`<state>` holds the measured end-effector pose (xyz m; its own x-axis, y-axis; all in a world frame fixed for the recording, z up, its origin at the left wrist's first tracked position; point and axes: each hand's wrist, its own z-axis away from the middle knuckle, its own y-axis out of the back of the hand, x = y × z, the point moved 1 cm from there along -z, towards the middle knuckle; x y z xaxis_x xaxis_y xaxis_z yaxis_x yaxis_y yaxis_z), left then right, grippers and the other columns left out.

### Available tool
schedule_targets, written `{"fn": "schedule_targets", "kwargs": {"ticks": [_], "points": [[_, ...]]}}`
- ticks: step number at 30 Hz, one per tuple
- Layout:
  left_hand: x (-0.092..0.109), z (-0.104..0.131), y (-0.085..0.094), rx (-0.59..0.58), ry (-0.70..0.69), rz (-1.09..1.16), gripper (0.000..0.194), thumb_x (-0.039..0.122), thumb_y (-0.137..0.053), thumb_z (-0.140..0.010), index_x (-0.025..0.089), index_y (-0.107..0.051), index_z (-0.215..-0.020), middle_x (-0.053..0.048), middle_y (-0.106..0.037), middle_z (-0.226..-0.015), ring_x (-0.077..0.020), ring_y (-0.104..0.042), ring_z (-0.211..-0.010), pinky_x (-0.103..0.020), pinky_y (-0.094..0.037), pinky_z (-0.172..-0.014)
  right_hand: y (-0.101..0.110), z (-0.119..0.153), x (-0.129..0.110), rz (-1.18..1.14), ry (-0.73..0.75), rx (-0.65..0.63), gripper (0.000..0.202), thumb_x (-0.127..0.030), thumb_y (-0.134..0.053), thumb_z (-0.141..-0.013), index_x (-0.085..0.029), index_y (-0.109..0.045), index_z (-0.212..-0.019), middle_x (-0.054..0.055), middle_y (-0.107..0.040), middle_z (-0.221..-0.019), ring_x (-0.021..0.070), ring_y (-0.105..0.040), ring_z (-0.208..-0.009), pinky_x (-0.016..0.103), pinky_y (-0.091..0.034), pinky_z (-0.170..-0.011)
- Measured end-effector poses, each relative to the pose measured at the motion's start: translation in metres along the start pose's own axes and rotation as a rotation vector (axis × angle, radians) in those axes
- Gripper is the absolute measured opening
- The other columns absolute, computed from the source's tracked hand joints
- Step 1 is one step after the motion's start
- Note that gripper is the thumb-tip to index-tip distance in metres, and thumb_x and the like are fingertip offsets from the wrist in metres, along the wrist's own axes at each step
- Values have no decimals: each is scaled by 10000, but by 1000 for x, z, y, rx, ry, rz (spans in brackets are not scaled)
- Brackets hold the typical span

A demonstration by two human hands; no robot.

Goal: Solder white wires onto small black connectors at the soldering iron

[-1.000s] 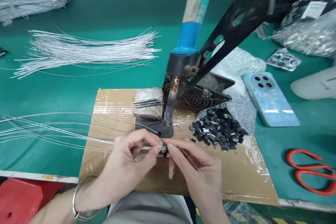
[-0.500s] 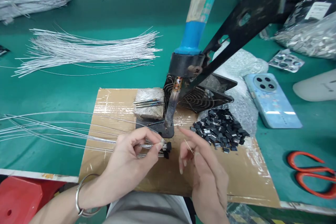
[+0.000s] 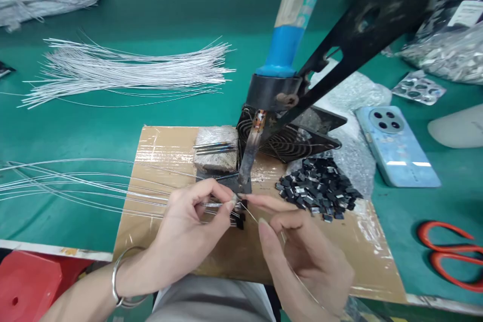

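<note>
My left hand (image 3: 198, 226) pinches several thin silvery wires (image 3: 147, 193) near their right ends, with small black pieces (image 3: 238, 220) at the ends just below its fingertips. My right hand (image 3: 302, 246) has its index fingertip against the left fingertips. A fine wire (image 3: 249, 213) runs from the left fingertips down across the right palm, and the right fingers are closed round it. Just above the fingertips stands the metal tip (image 3: 248, 158) of a blue-handled soldering iron (image 3: 287, 35). What lies between the touching fingertips is too small to tell.
A pile of black pieces (image 3: 320, 188) lies right on the cardboard (image 3: 166, 146). Behind are a wrapped block (image 3: 215, 148) with metal rods and a black fan (image 3: 290, 136). A wire bundle (image 3: 136, 70) is at the upper left; a blue phone (image 3: 400, 146) and red scissors (image 3: 449, 249) are right.
My right hand has come left and its index fingertip now meets the left fingertips, with the fine wire stretched between the hands. The view has shifted slightly.
</note>
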<state>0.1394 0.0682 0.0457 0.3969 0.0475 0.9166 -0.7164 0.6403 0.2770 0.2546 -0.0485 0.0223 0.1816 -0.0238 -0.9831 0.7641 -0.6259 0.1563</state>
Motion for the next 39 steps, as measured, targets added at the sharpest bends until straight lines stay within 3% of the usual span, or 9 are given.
{"fn": "schedule_targets", "kwargs": {"ticks": [10,15,25,39], "points": [[3,-4,0,30,-17,4,107,177,-629,-875,152,-672,-780,-53,-737,-854,-162,-652,-741,-251,-444,-597,-4,-3,1,-34,-63,30,154,-188,-643,-920,-238,-576,-790,64,-766,-1127,215,-742,-1045,317,-582,-891],[3,-7,1,28,-11,12,109,183,-623,-881,155,-669,-786,-60,-736,-872,-172,-652,-760,-258,-447,-609,-6,-8,3,-76,-89,34,154,-201,-642,-921,-247,-569,-794,77,-762,-1142,237,-741,-1032,382,-574,-931],[9,-13,2,46,-9,35,94,151,-630,-848,149,-661,-760,-56,-731,-864,-151,-608,-716,-255,-426,-598,-7,-13,0,-45,-94,53,187,-218,-643,-923,-247,-565,-756,58,-767,-1104,206,-726,-1032,340,-548,-934],[11,-15,3,68,-11,-4,75,165,-631,-834,160,-671,-771,-51,-741,-876,-169,-658,-747,-254,-419,-561,-7,-16,-1,-37,-60,73,172,-196,-671,-875,-230,-577,-736,64,-781,-1087,223,-743,-1026,335,-568,-920]]}}
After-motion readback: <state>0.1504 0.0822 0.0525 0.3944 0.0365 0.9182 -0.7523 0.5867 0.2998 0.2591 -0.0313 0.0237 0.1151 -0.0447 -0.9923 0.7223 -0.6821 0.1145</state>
